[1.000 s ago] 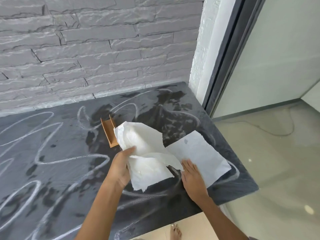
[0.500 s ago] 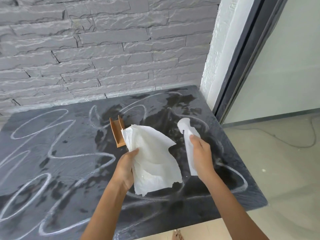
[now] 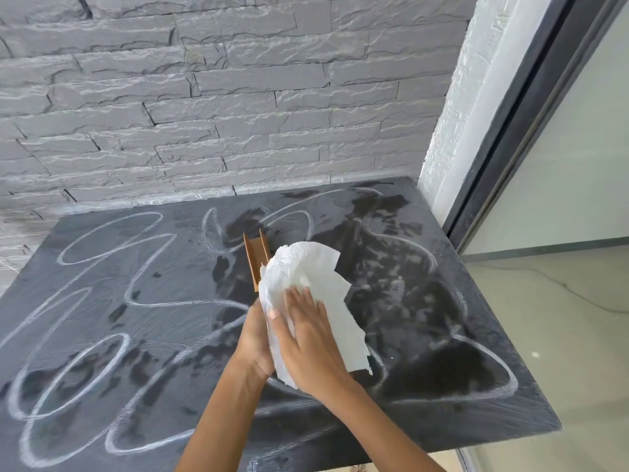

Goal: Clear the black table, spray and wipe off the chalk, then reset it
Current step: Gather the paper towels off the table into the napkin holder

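The black table [image 3: 459,335] is covered with looping white chalk lines [image 3: 95,356] and dark wet patches on its right half. A bunch of white paper towels [image 3: 320,281] is held above the table's middle. My left hand [image 3: 253,338] grips the towels from the left side. My right hand [image 3: 306,338] lies flat against them from the front, fingers spread, pressing them onto the left hand. A small brown wooden holder [image 3: 257,258] stands on the table just behind the towels, partly hidden by them.
A grey stone-brick wall [image 3: 204,114] runs along the table's back edge. A white pillar and a dark door frame [image 3: 517,114] stand at the right back corner. Pale floor [image 3: 561,318] with a thin cable lies to the right.
The right hand lifted a separate towel sheet off the table and brought it left onto the bunch in the left hand. Both hands now meet on the towels.
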Action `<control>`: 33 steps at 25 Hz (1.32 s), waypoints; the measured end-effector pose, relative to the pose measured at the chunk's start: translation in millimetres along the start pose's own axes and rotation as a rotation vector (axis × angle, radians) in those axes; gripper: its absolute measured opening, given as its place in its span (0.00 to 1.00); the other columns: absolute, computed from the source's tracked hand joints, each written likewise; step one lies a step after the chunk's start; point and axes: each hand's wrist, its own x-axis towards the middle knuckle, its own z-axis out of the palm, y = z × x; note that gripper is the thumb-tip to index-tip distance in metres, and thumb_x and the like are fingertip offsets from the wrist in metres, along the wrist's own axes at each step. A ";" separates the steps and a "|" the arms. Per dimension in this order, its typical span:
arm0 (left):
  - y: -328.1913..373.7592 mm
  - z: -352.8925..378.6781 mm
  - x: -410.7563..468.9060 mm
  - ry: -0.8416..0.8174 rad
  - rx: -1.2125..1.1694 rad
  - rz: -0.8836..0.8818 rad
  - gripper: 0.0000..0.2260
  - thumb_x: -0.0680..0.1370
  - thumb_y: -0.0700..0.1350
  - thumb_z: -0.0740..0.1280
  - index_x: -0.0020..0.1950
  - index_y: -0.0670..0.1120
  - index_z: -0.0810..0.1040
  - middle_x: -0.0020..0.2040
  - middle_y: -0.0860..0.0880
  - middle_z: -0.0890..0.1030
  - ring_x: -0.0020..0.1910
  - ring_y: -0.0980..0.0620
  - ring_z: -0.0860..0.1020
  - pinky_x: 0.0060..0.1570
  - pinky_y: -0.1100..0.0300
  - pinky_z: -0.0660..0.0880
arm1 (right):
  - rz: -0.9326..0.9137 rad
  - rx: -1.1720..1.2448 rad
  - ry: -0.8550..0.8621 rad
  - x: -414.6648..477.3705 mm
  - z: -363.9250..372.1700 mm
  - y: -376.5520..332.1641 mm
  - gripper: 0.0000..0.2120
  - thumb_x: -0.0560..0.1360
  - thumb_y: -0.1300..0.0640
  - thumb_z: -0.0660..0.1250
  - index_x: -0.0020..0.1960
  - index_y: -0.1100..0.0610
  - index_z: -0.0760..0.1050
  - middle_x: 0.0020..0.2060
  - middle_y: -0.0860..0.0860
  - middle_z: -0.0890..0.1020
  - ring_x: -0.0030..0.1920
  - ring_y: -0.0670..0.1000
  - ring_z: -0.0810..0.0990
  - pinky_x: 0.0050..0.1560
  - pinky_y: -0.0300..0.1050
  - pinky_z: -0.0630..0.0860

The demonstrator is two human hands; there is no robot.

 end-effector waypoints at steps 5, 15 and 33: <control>19.8 -10.8 -16.4 -0.028 0.160 0.033 0.20 0.73 0.58 0.66 0.56 0.44 0.82 0.54 0.41 0.82 0.54 0.43 0.81 0.57 0.48 0.75 | -0.032 0.002 0.003 2.4 10.9 -10.2 0.29 0.80 0.42 0.44 0.76 0.56 0.52 0.75 0.47 0.52 0.74 0.40 0.42 0.74 0.44 0.41; 72.5 -31.9 -41.8 0.009 0.221 0.101 0.10 0.75 0.41 0.64 0.54 0.40 0.79 0.42 0.43 0.85 0.38 0.46 0.83 0.42 0.50 0.81 | 0.718 1.071 0.045 44.4 -9.5 43.1 0.34 0.67 0.34 0.66 0.63 0.57 0.70 0.57 0.52 0.75 0.57 0.55 0.75 0.60 0.51 0.71; 115.3 -122.3 -51.4 0.122 0.350 0.092 0.17 0.66 0.39 0.72 0.55 0.40 0.80 0.46 0.41 0.85 0.41 0.45 0.84 0.39 0.50 0.82 | 0.601 1.018 -0.332 51.8 19.4 -1.3 0.27 0.60 0.56 0.74 0.58 0.56 0.76 0.46 0.56 0.83 0.49 0.58 0.80 0.50 0.54 0.77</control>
